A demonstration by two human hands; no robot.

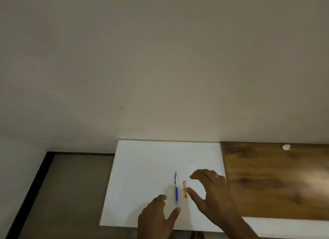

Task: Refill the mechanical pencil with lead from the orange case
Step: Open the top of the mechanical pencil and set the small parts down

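Mechanical pencil (pixel 176 188): blue grip, silver upper barrel and clip; flat on the white board (pixel 142 167), lying lengthwise away from the person; just right of the left hand's fingertips, just beyond its thumb tip, untouched.
Orange case (pixel 185 189): slim, lying parallel to the pencil and just beside it on the right; at the right hand's thumb tip, possibly touching, too close to tell.
Writing on pencil and case: too small and blurred to read.
Left hand (pixel 158 215): spread loosely, fingers slightly bent, thumb stretched toward the pencil's near tip; holding nothing.
Right hand (pixel 211 190): wide apart, fingers arched above and beyond the case, thumb reaching in beside its near half; nothing gripped.
White board: under both hands, overhanging the left end of the wooden desk (pixel 277 178), far edge against the wall (pixel 160 60).
Wooden desk: stretching off to the right of the right hand.
White blob (pixel 286 147): small, on the desk well beyond the right hand, near the wall.
Floor (pixel 71 194): grey, left of the left hand, dark skirting along the wall.
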